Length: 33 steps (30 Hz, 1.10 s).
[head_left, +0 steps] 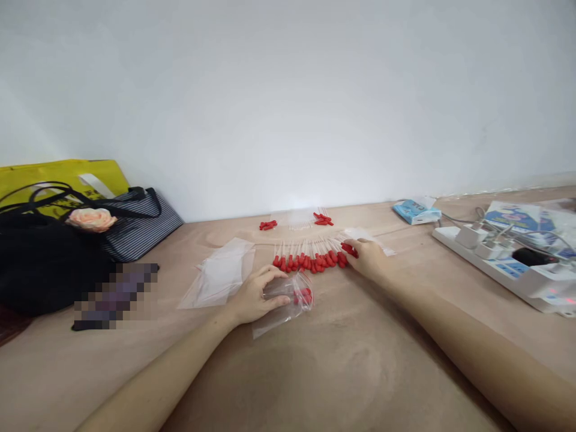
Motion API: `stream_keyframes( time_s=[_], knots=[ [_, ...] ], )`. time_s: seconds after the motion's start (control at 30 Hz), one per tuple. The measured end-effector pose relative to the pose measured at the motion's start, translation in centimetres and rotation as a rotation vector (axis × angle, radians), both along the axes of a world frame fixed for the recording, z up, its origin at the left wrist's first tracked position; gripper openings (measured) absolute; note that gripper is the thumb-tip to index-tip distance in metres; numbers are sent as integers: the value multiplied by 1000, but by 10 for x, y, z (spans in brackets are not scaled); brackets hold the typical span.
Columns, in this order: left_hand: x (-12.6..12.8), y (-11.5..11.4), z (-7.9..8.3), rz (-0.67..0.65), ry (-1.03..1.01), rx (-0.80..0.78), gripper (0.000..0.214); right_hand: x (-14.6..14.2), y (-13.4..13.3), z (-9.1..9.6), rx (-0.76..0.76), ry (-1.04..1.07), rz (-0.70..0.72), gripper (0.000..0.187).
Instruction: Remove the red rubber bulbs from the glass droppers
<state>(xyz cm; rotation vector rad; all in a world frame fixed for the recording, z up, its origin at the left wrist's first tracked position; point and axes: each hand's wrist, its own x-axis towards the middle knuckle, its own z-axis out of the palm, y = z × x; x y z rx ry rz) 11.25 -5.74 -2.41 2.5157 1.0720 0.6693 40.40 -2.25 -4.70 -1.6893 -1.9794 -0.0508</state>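
My L hand point(257, 295) holding clear bag point(288, 311), red pcs point(304, 295) inside, R hand point(365, 257) gripping red ends point(347, 248), red-tipped sticks point(319, 261) btwn grips

Pale wall point(288, 108) behind a wood-toned surface point(351, 384)

The wall is plain and stands along the far edge of the pinkish-brown surface. Faint, curving grain point(369, 360) shows toward the near edge. Soft light point(297, 162) brightens the wall above the far edge's middle.

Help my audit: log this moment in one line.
left hand: spread on clear bag, red pieces showing through | right hand: touching red-tipped sticks
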Motion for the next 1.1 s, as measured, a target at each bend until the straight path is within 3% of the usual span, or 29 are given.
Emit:
stream_keyframes(
  time_s=[0.17,0.37,0.5,0.63,0.87,1.1],
  knots=[
    [3,-12,6,48,-7,107,23,3,1,5,-48,-30,52,34],
    [8,-18,1,-15,-30,-8,20,-7,-9,22,-44,62,88,25],
    [10,-14,-4,-83,-46,-40,22,-41,-29,21,-192,363,405,15],
    [12,-11,-7,-118,-47,-42,22,-65,-45,13,-286,384,584,11],
    [12,-9,-14,-86,-48,-13,16,-62,-45,13,-409,308,553,23],
    [14,-12,-12,-127,-16,18,18,-70,-48,12,-497,387,537,17]
  ],
)
